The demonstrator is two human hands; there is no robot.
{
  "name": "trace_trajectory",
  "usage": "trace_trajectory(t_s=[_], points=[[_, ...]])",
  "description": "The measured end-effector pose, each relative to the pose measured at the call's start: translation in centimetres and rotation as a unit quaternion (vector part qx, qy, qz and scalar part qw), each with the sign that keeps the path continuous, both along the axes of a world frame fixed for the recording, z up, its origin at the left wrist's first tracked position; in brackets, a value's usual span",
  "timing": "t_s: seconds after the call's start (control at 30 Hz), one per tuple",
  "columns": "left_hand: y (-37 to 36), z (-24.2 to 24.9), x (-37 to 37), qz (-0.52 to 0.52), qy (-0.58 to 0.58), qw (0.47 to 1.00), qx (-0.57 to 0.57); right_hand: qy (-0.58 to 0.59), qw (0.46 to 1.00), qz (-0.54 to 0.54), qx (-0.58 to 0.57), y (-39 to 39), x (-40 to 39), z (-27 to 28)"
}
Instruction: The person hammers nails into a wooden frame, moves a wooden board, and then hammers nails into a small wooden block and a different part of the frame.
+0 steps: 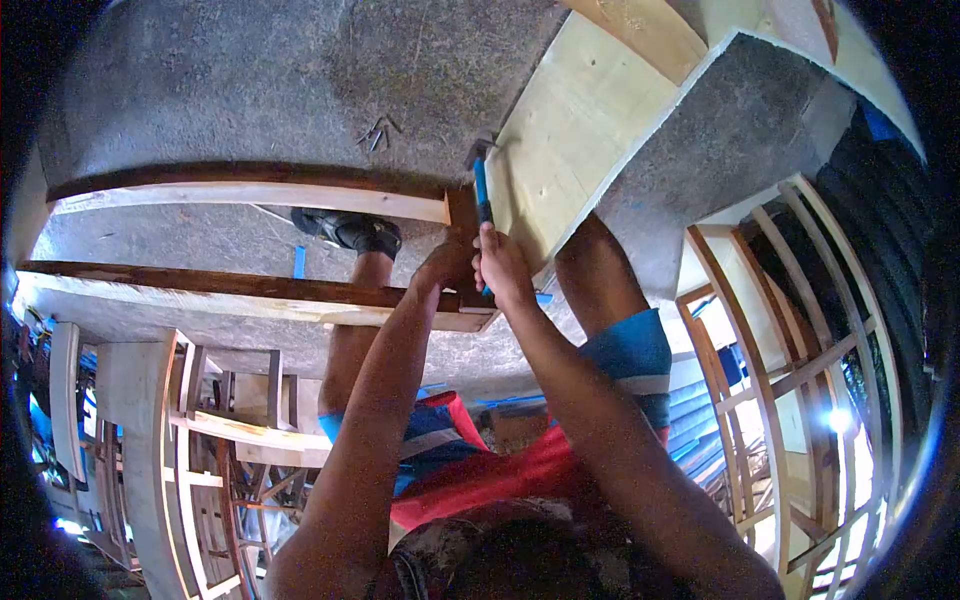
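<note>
Hammer point(482, 190) rises from right hand point(503, 268), left hand point(445, 265) just beside.

Daylight, glare lower right, fisheye-warped edges, dark vignette corners.

Rough grey concrete floor point(250, 80). Stacked wooden frames point(800, 330) at one side, more wooden frames point(200, 440) opposite. Bright daylight point(838, 420) through slats. Loose nails point(377, 131) on floor.

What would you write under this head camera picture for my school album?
A person's right hand grips a blue-handled hammer at a wooden frame, left hand steadying the joint, loose nails on the concrete floor.
</note>
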State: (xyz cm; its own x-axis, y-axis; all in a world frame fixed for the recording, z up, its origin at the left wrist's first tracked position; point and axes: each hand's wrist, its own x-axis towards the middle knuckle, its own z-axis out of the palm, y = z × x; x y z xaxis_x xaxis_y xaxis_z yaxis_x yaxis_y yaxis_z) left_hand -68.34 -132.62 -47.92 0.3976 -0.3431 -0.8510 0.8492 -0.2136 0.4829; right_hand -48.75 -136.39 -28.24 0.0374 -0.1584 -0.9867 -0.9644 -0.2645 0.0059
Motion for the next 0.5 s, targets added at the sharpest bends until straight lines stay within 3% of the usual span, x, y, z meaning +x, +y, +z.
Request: trace_trajectory(t_s=[0.1,0.17,0.2,0.3,0.33,0.43,0.47,0.5], points=[[-0.7,0.1,0.1,0.011,0.005,1.000,0.000,0.012,0.999,0.040,0.005,0.9,0.6,-0.6],[-0.7,-0.4,0.1,0.020,0.010,1.000,-0.003,-0.080,0.988,0.114,-0.067,1.6,0.7,-0.1],[-0.6,-0.2,-0.3,0.025,0.014,1.000,-0.005,-0.241,0.937,0.231,-0.104,1.0,-1.0,-2.0],[-0.8,0.0,-0.6,0.039,0.019,0.999,-0.010,-0.187,0.921,0.302,-0.158,0.0,-4.0,-4.0],[-0.7,0.2,-0.8,0.044,0.020,0.999,-0.012,-0.115,0.956,0.250,-0.101,-0.4,-4.1,-4.6],[-0.9,0.1,-0.6,0.060,0.023,0.998,-0.017,-0.029,0.982,0.177,-0.056,-0.6,-2.8,-4.0],[-1.4,-0.1,-0.2,0.065,0.025,0.997,-0.019,-0.050,0.995,0.068,-0.056,1.1,-0.8,-1.9],[-1.7,-0.5,-0.2,0.070,0.030,0.997,-0.022,-0.047,0.995,0.071,-0.057,1.7,0.1,-1.4]])
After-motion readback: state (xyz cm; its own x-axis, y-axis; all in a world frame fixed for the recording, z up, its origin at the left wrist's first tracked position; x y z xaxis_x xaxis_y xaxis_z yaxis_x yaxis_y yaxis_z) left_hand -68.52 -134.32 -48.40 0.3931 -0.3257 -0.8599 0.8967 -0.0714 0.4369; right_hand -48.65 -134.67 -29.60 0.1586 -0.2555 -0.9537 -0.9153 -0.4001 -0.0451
